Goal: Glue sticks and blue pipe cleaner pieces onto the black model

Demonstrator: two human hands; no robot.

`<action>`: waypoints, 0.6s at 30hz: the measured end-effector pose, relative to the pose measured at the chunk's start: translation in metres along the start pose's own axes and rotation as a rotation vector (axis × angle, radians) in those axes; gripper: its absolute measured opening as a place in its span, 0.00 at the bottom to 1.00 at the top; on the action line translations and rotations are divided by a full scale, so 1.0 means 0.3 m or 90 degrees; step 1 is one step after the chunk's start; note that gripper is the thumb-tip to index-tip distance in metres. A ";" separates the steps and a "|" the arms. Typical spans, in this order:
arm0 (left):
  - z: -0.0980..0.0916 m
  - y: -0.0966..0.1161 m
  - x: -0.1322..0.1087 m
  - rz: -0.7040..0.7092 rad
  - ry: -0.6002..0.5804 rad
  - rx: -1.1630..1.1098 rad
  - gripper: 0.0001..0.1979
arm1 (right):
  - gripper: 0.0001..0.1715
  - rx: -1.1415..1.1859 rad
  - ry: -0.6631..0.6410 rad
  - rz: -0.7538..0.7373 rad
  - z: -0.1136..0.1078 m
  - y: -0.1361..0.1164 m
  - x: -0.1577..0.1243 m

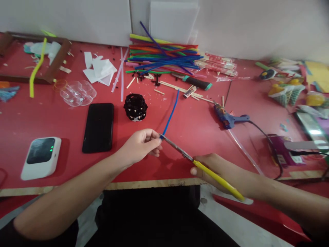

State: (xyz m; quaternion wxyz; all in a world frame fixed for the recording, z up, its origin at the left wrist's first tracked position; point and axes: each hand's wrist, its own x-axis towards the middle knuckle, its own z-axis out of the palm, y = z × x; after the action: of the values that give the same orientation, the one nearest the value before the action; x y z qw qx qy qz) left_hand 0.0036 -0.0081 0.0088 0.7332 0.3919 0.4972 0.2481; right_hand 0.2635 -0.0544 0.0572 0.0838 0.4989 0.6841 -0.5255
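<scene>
1. Red table (195,137) against a white wall, seen from the head camera. It is crowded with a heap of coloured straws (164,55) at the back, a glue gun (228,119) to the right, and a black phone (98,127) beside a small black woven cup (135,107).
2. The left hand (140,145) is pinched closed, thumb against fingers, on the near end of a blue straw (171,115). The straw slants up and away over the table toward the heap.
3. The right hand (218,169) is curled round the yellow handles of the scissors (197,164). The blades look nearly closed, and their tips meet the straw right at the left fingertips.
4. Risk, as I judge it: the blade tips sit so close to the pinching fingers that a small slip could nick them.
5. The straw's long free end is unsupported, so it may twist in the blades and give a ragged or slanted cut.
6. A snipped piece could fly off into the clutter or over the table edge.
</scene>
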 end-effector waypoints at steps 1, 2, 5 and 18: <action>-0.001 0.003 0.000 -0.005 0.000 0.002 0.03 | 0.24 0.012 -0.004 0.005 0.000 -0.003 -0.001; -0.002 0.006 0.000 -0.008 0.000 0.002 0.03 | 0.24 0.023 -0.006 0.010 0.000 -0.005 -0.003; -0.002 0.009 0.000 -0.017 -0.002 0.009 0.04 | 0.26 0.030 -0.007 0.009 0.001 -0.010 -0.002; -0.007 -0.008 -0.007 0.137 0.056 -0.165 0.07 | 0.22 -0.281 0.150 0.071 -0.033 0.103 -0.004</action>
State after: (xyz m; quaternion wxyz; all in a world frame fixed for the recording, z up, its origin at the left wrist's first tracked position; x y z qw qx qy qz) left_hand 0.0007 -0.0103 0.0075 0.7244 0.3333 0.4481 0.4042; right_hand 0.2919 -0.0488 0.0428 0.1390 0.5631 0.7590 -0.2958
